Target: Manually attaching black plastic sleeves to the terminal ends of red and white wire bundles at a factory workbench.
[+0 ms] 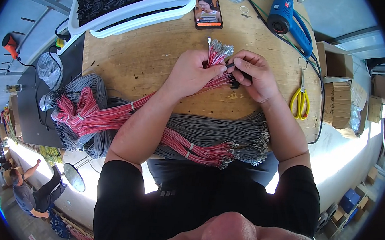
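My left hand (190,74) is closed around a bundle of red and pale wires, with its metal terminal ends (220,49) fanned out above the fist. The wires (151,100) run back under my left forearm to the lower left. Close beside it, my right hand (257,75) is closed, pinching a small black sleeve (230,65) between thumb and fingers. That sleeve reaches the left thumb tip; whether a wire runs inside it I cannot tell. Just below the right fingers, a few small black pieces (235,84) lie on the wooden table (134,62).
Grey wire bundles (214,126) and tied red ones (199,151) lie along the near edge. A white tub (85,21) of black sleeves, a phone (209,14), a blue heat gun (289,19) and yellow-handled scissors (300,100) surround the work. Another person (33,196) sits at lower left.
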A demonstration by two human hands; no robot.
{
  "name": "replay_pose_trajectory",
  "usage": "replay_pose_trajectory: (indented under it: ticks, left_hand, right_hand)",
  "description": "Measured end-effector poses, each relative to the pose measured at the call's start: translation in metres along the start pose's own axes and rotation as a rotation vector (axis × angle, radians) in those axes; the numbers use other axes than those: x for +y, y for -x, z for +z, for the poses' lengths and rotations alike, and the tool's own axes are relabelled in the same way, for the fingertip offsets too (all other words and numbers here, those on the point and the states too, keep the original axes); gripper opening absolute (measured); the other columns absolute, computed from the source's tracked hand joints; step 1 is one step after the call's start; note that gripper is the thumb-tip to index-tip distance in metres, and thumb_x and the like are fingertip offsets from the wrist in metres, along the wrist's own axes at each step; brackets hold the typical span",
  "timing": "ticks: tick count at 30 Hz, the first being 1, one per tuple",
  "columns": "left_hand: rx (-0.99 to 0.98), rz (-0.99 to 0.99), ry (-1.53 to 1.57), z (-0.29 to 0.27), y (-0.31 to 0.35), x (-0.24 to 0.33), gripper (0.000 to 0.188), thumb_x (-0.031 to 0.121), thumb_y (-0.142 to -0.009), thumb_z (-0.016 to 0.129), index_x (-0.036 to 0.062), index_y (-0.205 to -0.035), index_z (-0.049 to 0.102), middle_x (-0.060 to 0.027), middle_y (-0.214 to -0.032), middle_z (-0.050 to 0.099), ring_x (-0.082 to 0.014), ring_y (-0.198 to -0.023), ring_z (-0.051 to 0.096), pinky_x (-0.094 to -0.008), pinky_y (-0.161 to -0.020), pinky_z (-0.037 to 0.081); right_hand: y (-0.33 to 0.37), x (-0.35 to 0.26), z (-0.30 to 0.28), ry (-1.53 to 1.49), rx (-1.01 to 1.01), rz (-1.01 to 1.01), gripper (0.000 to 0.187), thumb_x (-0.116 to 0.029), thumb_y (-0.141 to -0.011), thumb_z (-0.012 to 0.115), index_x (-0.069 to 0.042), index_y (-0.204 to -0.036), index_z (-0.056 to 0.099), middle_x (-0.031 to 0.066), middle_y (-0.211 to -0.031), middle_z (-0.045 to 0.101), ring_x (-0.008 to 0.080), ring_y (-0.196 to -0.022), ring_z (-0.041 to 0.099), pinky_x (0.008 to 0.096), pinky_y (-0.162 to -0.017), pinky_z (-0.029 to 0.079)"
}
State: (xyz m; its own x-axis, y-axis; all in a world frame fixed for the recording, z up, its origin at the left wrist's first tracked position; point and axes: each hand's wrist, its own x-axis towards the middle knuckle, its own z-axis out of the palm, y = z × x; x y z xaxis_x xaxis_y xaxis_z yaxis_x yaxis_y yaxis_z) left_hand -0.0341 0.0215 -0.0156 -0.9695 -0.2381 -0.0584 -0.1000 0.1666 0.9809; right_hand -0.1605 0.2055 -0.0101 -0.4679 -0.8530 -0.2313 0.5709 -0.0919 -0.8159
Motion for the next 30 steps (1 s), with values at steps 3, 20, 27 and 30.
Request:
replay_pose_trajectory:
  ticks: [3, 20, 27, 30]
  left_hand:
    - [-0.002, 0.009, -0.074, 0.0005, -0.0009, 0.0002, 0.026, 0.024, -0.087, 0.075, 0.0002, -0.096, 0.072, -0.0162, -0.077, 0.07, -0.0253, -0.07, 0.068, -0.0372, -0.068, 0.052]
    - [-0.007, -0.009, -0.092, 0.0004, -0.0007, -0.0001, 0.026, 0.026, -0.087, 0.075, 0.0018, -0.098, 0.073, -0.0182, -0.08, 0.071, -0.0287, -0.073, 0.07, -0.0385, -0.07, 0.053]
    - [-0.008, -0.002, -0.098, 0.0, 0.0004, 0.0037, 0.027, 0.026, -0.087, 0.075, 0.002, -0.098, 0.073, -0.0182, -0.08, 0.071, -0.0289, -0.074, 0.07, -0.0382, -0.07, 0.053]
    - [-0.009, -0.007, -0.083, 0.0007, 0.0003, 0.0042, 0.028, 0.027, -0.087, 0.076, 0.001, -0.097, 0.073, -0.0184, -0.08, 0.07, -0.0288, -0.073, 0.07, -0.0382, -0.069, 0.052]
  right_hand:
    - [-0.0004, -0.0002, -0.0012, 0.005, 0.005, 0.012, 0.014, -0.012, -0.097, 0.066, -0.001, -0.105, 0.067, 0.0072, -0.088, 0.07, 0.0051, -0.062, 0.048, 0.0169, -0.05, 0.03]
    - [-0.0005, 0.0008, -0.0006, 0.016, -0.006, 0.012, 0.014, -0.014, -0.097, 0.066, -0.002, -0.104, 0.067, 0.0055, -0.088, 0.069, 0.0046, -0.063, 0.048, 0.0164, -0.05, 0.03]
    - [0.0002, 0.0005, -0.0005, 0.017, 0.0, 0.016, 0.014, -0.014, -0.097, 0.066, -0.002, -0.104, 0.067, 0.0052, -0.088, 0.069, 0.0046, -0.064, 0.049, 0.0159, -0.05, 0.03]
    - [0.0002, 0.001, -0.001, 0.021, -0.001, 0.017, 0.014, -0.014, -0.097, 0.066, -0.002, -0.104, 0.067, 0.0049, -0.088, 0.069, 0.0046, -0.064, 0.049, 0.016, -0.05, 0.031]
